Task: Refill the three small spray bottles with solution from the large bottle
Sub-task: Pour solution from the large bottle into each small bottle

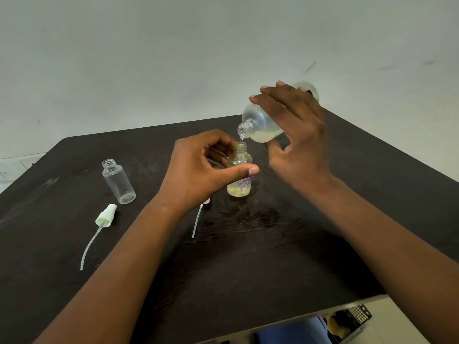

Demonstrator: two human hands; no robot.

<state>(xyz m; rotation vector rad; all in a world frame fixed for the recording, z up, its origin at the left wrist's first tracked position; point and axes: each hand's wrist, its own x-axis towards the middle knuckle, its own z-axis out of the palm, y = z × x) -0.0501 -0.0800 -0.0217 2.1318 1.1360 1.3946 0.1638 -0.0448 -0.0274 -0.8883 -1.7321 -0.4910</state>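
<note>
At the left of the frame an uncapped, empty clear bottle (118, 181) stood upright on the dark table (248, 256). Just below it lay a pale green sprayer (106, 216) on its side, its thin tube (90, 245) trailing toward the lower left, apart from the bottle. Nearer the middle, a second tube (197, 221) with a pink head lay on the table, its head mostly hidden under the left wrist.

In the centre, the left hand (198, 170) was curled round a small bottle (239, 170), thumb across its front and fingers behind, gripping it upright on the table. That bottle carried a purple print and held yellowish liquid in its lower part; its neck was open.

Right of centre and a little higher, the right hand (295, 127) gripped the large bottle (263, 120), fingers over its top and thumb beneath. It was tilted with its open mouth down and to the left, just above the small bottle's neck. A thin stream ran from mouth to neck, and pale liquid pooled along the lower side of the large bottle.

A wet patch (258, 216) darkened the table below the small bottle.
</note>
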